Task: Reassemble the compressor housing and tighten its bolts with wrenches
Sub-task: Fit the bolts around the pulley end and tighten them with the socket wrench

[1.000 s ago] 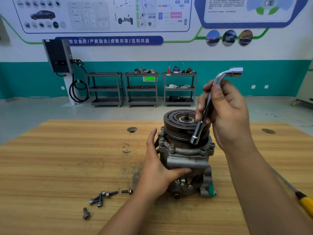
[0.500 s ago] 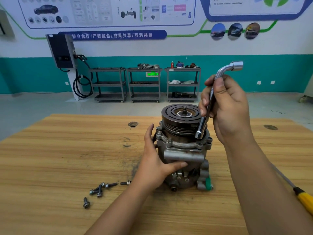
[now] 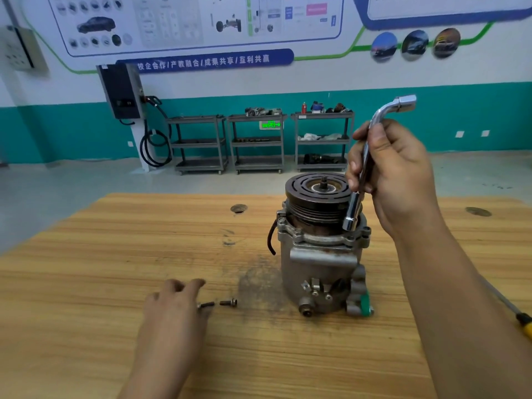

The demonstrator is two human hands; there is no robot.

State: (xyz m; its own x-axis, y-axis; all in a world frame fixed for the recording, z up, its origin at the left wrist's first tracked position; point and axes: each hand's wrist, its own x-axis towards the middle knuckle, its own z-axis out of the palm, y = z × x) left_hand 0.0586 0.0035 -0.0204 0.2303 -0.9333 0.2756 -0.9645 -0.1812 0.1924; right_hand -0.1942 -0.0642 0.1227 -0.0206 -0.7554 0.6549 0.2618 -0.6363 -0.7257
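The compressor (image 3: 322, 254) stands upright on the table (image 3: 115, 254), pulley (image 3: 316, 191) on top. The step in hand looks like fitting the housing bolts: some already sit in the flange under the pulley, while two loose bolts (image 3: 229, 302) lie on the table to the compressor's left, near its base.

The left hand (image 3: 172, 306) is low over the table, further left of the compressor than those bolts, with its fingers loosely bent and pointing down. It grips nothing that shows. The nearer bolt sticks out just beside its fingertips, and whether a finger touches it cannot be told.

The right hand (image 3: 397, 174) is at the compressor's upper right, fingers and thumb wrapped round the shaft of an L-shaped socket wrench (image 3: 362, 168). The socket end hangs down beside the pulley, just over the right side of the flange. Whether it sits on a bolt head is not clear. Nothing steadies the compressor.

The next move probably calls for pinching one loose bolt, carrying it to an open flange hole and starting the thread by hand. Then the socket must drop square onto the head, with the left hand bracing the body against the turn.

A yellow-handled screwdriver (image 3: 525, 323) lies well right of the compressor.
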